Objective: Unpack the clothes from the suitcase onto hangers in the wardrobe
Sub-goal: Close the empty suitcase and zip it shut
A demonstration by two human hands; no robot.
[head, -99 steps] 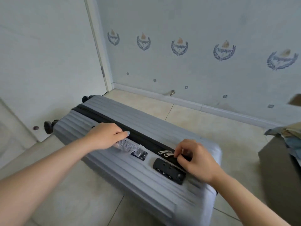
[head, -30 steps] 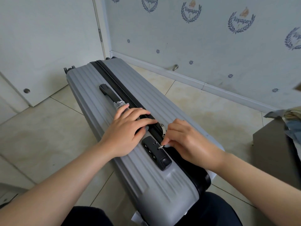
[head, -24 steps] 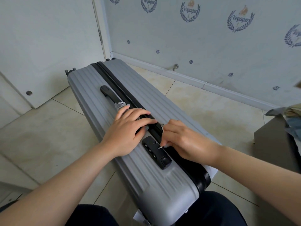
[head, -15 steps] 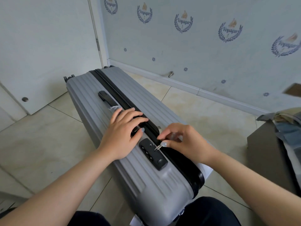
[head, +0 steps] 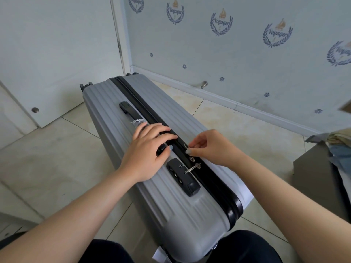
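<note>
A grey ribbed suitcase (head: 106, 103) stands on its long side on the tiled floor, its black zip band (head: 133, 93) closed and facing up. My left hand (head: 148, 154) rests flat on it, fingers spread over the near end of the black side handle (head: 127, 109). My right hand (head: 212, 147) pinches one zip pull (head: 187, 147) on the band, just beyond the black combination lock (head: 182, 176). A second metal zip pull (head: 192, 168) lies with its tip at the lock. No clothes from inside the case are visible.
A dark box (head: 322, 177) with folded clothes (head: 340, 143) on top stands at the right. A white door (head: 47, 54) is behind the case on the left, and a papered wall with a metal door stop (head: 204, 84) behind. My knees in dark trousers (head: 247, 247) flank the near end.
My right hand let go of the zip pull at the lock and moved a little up the band to pinch the other pull. Earlier, the case swung end-on toward me.
</note>
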